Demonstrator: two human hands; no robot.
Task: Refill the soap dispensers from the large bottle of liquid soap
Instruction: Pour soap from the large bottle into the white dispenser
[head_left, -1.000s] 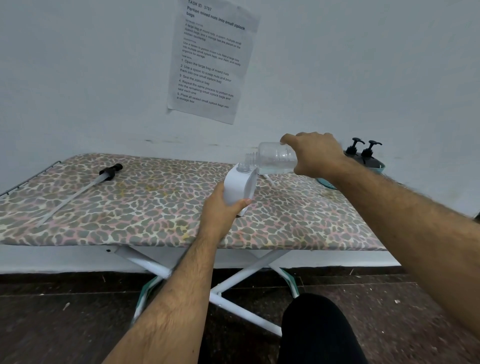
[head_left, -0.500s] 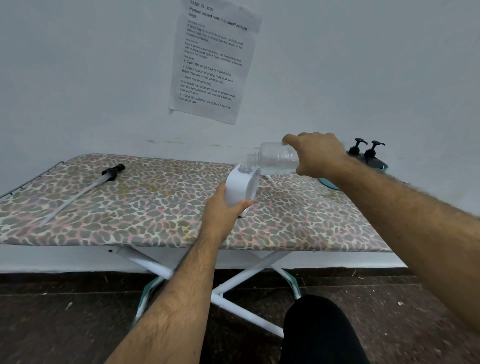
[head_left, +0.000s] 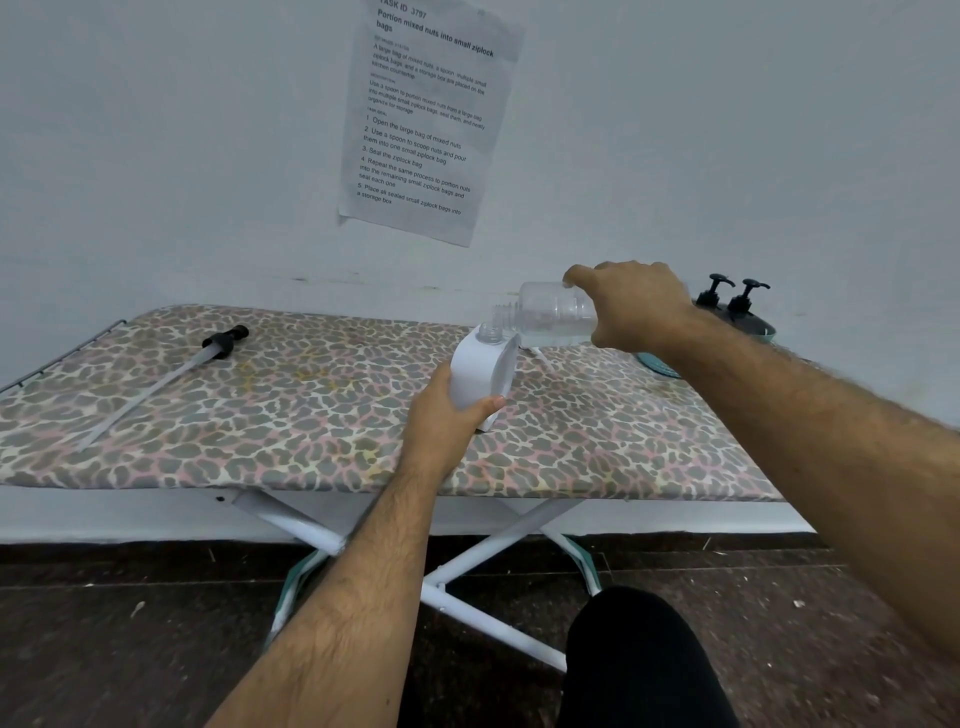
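Right hand (head_left: 631, 306): grips clear large bottle (head_left: 558, 313), tipped near-horizontal, mouth just above dispenser neck.
Left hand (head_left: 447, 415): wrapped round white soap dispenser (head_left: 483, 371), centre of desk (head_left: 260, 415).
Change: almost none over the last second; pour pose held, so filling likely continues.
Far left: pump tube (head_left: 171, 371). Far right: two capped dispensers (head_left: 730, 299).

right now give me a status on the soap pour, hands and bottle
Left hand grips white dispenser, upright on the board. Right hand holds clear bottle tipped, mouth just above dispenser neck. Nothing between the two openings; flow too faint to confirm.
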